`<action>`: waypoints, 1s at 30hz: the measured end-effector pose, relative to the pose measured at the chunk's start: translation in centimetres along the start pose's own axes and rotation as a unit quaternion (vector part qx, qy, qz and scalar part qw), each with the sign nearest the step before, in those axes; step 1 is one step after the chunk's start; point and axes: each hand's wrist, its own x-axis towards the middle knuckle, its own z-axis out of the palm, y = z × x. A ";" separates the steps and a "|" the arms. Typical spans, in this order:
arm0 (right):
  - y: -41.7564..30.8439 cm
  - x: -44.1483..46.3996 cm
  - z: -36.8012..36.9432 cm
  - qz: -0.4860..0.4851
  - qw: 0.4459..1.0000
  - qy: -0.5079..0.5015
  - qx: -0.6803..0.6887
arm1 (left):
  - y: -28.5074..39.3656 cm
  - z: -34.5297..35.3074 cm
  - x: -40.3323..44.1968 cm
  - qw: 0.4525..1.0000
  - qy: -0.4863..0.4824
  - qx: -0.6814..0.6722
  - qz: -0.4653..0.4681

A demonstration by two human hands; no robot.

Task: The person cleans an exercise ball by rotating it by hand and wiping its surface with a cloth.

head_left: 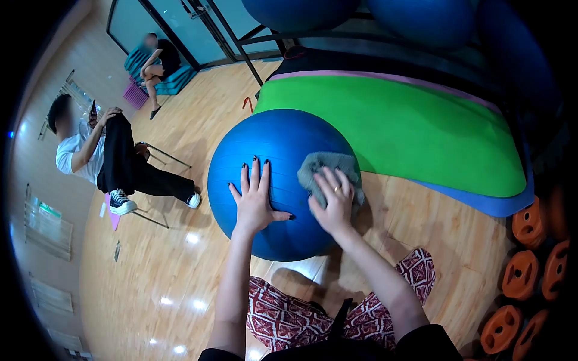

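Observation:
A large blue exercise ball (pixel 283 138) rests on the wooden floor in front of my knees. My left hand (pixel 256 201) lies flat on the ball with its fingers spread, holding nothing. On the ball's right side, my right hand (pixel 334 201) presses a grey cloth (pixel 322 163) against the surface, with the fingers bent over it. Part of the cloth hangs past the ball's right edge. The palm side of my right hand is hidden.
Behind the ball lie a green mat (pixel 409 129) and a blue mat (pixel 500 204). Orange weight plates (pixel 521 275) stand at the right. More balls (pixel 421 21) sit on a rack (pixel 301 37). One person (pixel 81 144) sits at left, another (pixel 161 57) farther back.

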 end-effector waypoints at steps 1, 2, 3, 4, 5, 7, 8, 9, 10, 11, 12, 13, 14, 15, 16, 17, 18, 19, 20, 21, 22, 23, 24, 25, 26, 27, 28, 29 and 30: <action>-0.7 -1.2 -0.1 -0.018 1.000 0.000 0.009 | -0.2 0.0 0.2 1.000 -0.001 -0.002 0.002; -1.4 -2.3 0.0 -0.031 0.999 0.006 0.009 | -0.4 -0.1 0.4 1.000 -0.002 -0.005 0.002; -2.1 -3.0 -0.2 -0.034 0.999 -0.003 0.011 | -0.6 -0.2 0.5 1.000 -0.002 -0.008 0.003; -2.4 -3.2 0.0 -0.032 0.999 0.001 0.007 | -0.9 0.1 0.6 1.000 0.002 -0.010 0.009; -2.6 -3.2 0.2 -0.029 1.000 0.005 0.004 | -0.9 0.2 0.6 1.000 0.002 -0.010 0.011; -2.8 -2.4 0.6 -0.024 1.000 0.011 -0.006 | -1.2 0.1 0.4 1.000 0.002 -0.005 0.014; -2.9 -1.9 0.9 -0.020 1.000 0.014 -0.015 | -1.4 0.2 0.3 1.000 0.001 -0.003 0.015; -3.0 -1.4 1.0 -0.019 1.000 0.015 -0.013 | -1.4 0.4 0.2 1.000 0.004 -0.008 0.015; -3.2 -0.8 1.1 -0.006 1.000 0.010 -0.016 | -1.5 0.5 0.0 1.000 0.005 -0.014 0.014; -3.3 -0.1 1.1 0.008 1.000 0.005 -0.019 | -1.4 0.5 -0.3 1.000 0.005 -0.014 0.015; -3.5 0.9 0.9 0.011 1.000 0.004 -0.027 | -1.2 0.4 -0.6 1.000 -0.006 -0.013 0.003; -3.4 1.7 1.0 0.012 1.000 0.007 -0.028 | -0.9 0.5 -1.0 1.000 -0.016 -0.012 -0.007; -3.4 2.5 1.2 -0.017 0.999 -0.002 -0.031 | -0.8 0.8 -1.5 1.000 -0.015 -0.007 -0.007; -3.5 3.4 1.4 -0.045 0.998 -0.012 -0.034 | -0.6 0.9 -2.0 1.000 -0.016 -0.006 -0.004; -3.9 4.4 1.7 -0.062 0.998 -0.009 -0.030 | -0.2 0.9 -2.6 1.000 -0.017 0.002 -0.004; -4.4 5.6 2.0 -0.078 0.996 -0.012 -0.034 | 0.2 1.1 -3.3 1.000 -0.019 0.009 -0.005; -4.8 6.8 2.4 -0.074 0.996 -0.037 -0.035 | 0.9 1.3 -4.0 1.000 -0.012 0.026 0.004; -5.1 8.1 2.9 -0.071 0.995 -0.060 -0.035 | 1.3 1.6 -4.7 0.999 -0.003 0.031 0.010; -5.2 9.5 3.4 -0.043 0.995 -0.086 -0.032 | 1.5 1.6 -4.9 1.000 -0.003 0.026 0.004; -5.0 10.6 3.9 -0.016 0.993 -0.111 -0.030 | 1.7 1.5 -5.0 1.000 -0.004 0.020 -0.003; -4.5 11.4 4.2 -0.001 0.993 -0.118 -0.019 | 1.6 1.5 -4.9 1.000 -0.003 0.019 -0.004; -3.9 11.8 4.4 -0.004 0.993 -0.120 -0.019 | 1.4 1.4 -4.7 1.000 -0.003 0.004 -0.007; -3.3 12.1 4.5 0.028 0.992 -0.120 -0.021 | 1.2 1.3 -4.7 1.000 -0.005 -0.011 -0.012; -2.8 12.3 4.7 0.060 0.991 -0.121 -0.022 | 0.9 1.3 -4.6 1.000 -0.006 -0.011 -0.017; -2.2 12.4 4.7 0.094 0.986 -0.130 -0.043 | 0.7 1.2 -4.6 1.000 0.000 -0.019 -0.011; -1.9 12.6 3.8 0.127 0.981 -0.142 -0.035 | 0.5 1.2 -4.5 1.000 0.007 -0.026 -0.006; -1.2 12.4 3.4 0.148 0.978 -0.148 -0.018 | 0.1 1.2 -4.7 1.000 0.007 -0.025 -0.007; -0.2 12.3 3.0 0.169 0.974 -0.153 -0.001 | -0.2 1.3 -4.9 1.000 0.006 -0.028 -0.014; 0.8 12.0 2.9 0.186 0.970 -0.154 0.006 | -0.6 1.4 -5.0 0.999 0.005 -0.030 -0.018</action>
